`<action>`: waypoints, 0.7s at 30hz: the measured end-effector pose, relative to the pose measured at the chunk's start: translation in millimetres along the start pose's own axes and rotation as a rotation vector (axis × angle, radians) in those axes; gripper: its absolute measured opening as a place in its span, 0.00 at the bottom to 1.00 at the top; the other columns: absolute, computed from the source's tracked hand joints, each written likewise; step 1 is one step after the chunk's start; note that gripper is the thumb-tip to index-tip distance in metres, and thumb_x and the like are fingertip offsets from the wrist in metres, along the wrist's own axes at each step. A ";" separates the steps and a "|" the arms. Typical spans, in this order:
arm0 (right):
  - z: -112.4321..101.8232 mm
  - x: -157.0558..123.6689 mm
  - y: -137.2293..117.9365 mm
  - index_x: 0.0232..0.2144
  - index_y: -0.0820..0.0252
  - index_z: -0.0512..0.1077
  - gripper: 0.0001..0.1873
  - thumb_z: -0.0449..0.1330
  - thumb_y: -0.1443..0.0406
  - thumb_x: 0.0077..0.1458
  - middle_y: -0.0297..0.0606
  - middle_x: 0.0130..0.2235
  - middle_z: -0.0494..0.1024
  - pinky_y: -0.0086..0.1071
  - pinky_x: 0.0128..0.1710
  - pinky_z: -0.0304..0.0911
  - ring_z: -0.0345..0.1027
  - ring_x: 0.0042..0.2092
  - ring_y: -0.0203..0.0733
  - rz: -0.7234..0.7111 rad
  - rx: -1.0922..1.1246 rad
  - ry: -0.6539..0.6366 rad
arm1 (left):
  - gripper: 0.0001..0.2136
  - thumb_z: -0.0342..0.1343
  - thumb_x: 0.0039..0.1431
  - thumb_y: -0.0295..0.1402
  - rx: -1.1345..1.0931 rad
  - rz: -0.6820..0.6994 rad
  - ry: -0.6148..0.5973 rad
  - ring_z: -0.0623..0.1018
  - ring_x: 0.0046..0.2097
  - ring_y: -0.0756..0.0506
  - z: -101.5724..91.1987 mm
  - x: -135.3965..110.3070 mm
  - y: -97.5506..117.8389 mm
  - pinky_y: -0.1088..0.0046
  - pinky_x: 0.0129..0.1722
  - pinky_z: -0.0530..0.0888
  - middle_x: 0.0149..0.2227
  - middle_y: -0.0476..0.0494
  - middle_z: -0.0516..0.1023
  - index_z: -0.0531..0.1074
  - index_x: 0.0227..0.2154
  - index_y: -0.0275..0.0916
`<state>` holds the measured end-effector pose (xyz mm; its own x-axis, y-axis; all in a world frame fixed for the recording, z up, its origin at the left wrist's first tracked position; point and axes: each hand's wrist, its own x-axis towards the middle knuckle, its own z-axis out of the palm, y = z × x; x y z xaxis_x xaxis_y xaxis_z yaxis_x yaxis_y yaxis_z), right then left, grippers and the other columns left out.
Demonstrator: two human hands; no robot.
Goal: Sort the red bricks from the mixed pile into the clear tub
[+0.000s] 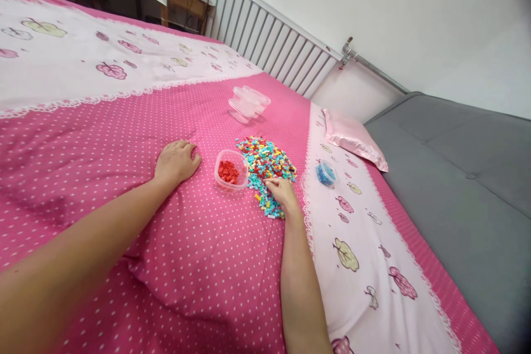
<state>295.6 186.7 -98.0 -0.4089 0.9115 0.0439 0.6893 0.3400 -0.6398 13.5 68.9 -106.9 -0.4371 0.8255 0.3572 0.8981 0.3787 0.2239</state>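
Note:
My right hand (282, 192) reaches into a loose pile of small toy bricks (265, 157) in red, teal, yellow and white. Its thumb and forefinger are pinched together at the pile's near side, and whatever is between them is too small to make out. Left of the pile stands a clear plastic tub (219, 181) partly filled with red bricks (228, 172). Flat on the pink dotted bedspread (199, 265) lies my left hand (176, 161), fingers stretched out and holding nothing, a short way left of the tub.
Beyond the pile, several clear plastic containers or lids (249, 102) lie together. A small container of blue pieces (326, 173) sits to the right, near a pink satin pillow (354, 138). A grey padded headboard (456, 171) and a metal rail (265, 27) border the bed.

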 end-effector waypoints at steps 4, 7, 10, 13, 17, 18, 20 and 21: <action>-1.8 -1.3 -2.3 0.37 0.57 0.80 0.16 0.55 0.65 0.49 0.33 0.28 0.80 0.28 0.31 0.60 0.68 0.28 0.37 0.035 -0.070 -0.009 | 0.23 0.41 0.57 0.40 0.006 0.001 0.004 0.69 0.54 0.37 0.4 0.0 0.0 0.62 0.56 0.62 0.51 0.33 0.73 0.71 0.48 0.32; -3.5 -2.5 -3.8 0.37 0.56 0.80 0.15 0.57 0.66 0.48 0.34 0.30 0.81 0.29 0.33 0.61 0.69 0.28 0.37 0.031 -0.118 -0.011 | 0.23 0.41 0.57 0.39 0.002 0.000 0.014 0.70 0.54 0.37 0.7 -0.2 0.0 0.62 0.56 0.62 0.51 0.33 0.73 0.71 0.48 0.32; -4.9 -2.9 -4.6 0.36 0.55 0.80 0.14 0.58 0.65 0.46 0.34 0.30 0.81 0.29 0.35 0.61 0.70 0.31 0.38 0.011 -0.145 -0.015 | 0.23 0.41 0.57 0.39 -0.008 0.002 0.019 0.70 0.54 0.37 1.1 0.0 -0.2 0.61 0.56 0.62 0.50 0.33 0.73 0.72 0.47 0.31; -5.4 -2.8 -5.1 0.33 0.56 0.80 0.12 0.60 0.64 0.44 0.33 0.27 0.79 0.30 0.34 0.60 0.68 0.29 0.38 0.005 -0.161 -0.026 | 0.23 0.42 0.57 0.39 -0.019 0.002 0.019 0.70 0.54 0.37 1.6 0.4 -0.7 0.61 0.55 0.62 0.50 0.32 0.73 0.72 0.47 0.31; -3.4 -1.7 -3.3 0.27 0.58 0.78 0.08 0.60 0.65 0.42 0.31 0.21 0.73 0.29 0.30 0.57 0.64 0.26 0.36 0.012 -0.131 -0.004 | 0.23 0.42 0.57 0.39 -0.015 0.003 0.016 0.70 0.54 0.37 1.3 0.6 -0.7 0.61 0.56 0.62 0.51 0.32 0.73 0.72 0.48 0.31; -2.7 -1.5 -2.4 0.25 0.59 0.78 0.07 0.60 0.65 0.41 0.30 0.19 0.71 0.29 0.29 0.56 0.62 0.24 0.35 0.018 -0.106 -0.001 | 0.23 0.42 0.57 0.39 -0.012 0.003 0.014 0.70 0.54 0.37 1.2 0.5 -0.6 0.61 0.56 0.62 0.51 0.32 0.73 0.72 0.48 0.31; -1.9 -1.5 -1.0 0.23 0.60 0.75 0.05 0.60 0.65 0.40 0.27 0.16 0.65 0.28 0.26 0.53 0.58 0.22 0.33 0.040 -0.003 0.013 | 0.23 0.41 0.57 0.39 -0.007 0.003 0.013 0.70 0.54 0.37 0.9 0.3 -0.2 0.61 0.56 0.62 0.51 0.33 0.73 0.72 0.48 0.31; -2.2 -1.8 -0.8 0.23 0.61 0.74 0.05 0.61 0.65 0.40 0.25 0.16 0.63 0.27 0.25 0.52 0.56 0.21 0.32 0.051 0.085 0.021 | 0.23 0.41 0.57 0.39 -0.004 0.003 0.014 0.70 0.54 0.37 0.8 0.3 -0.1 0.61 0.56 0.62 0.51 0.33 0.73 0.72 0.48 0.31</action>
<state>297.1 185.3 -96.0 -0.3613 0.9321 0.0255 0.6551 0.2732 -0.7044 13.3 69.5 -107.6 -0.4353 0.8206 0.3703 0.8991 0.3749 0.2262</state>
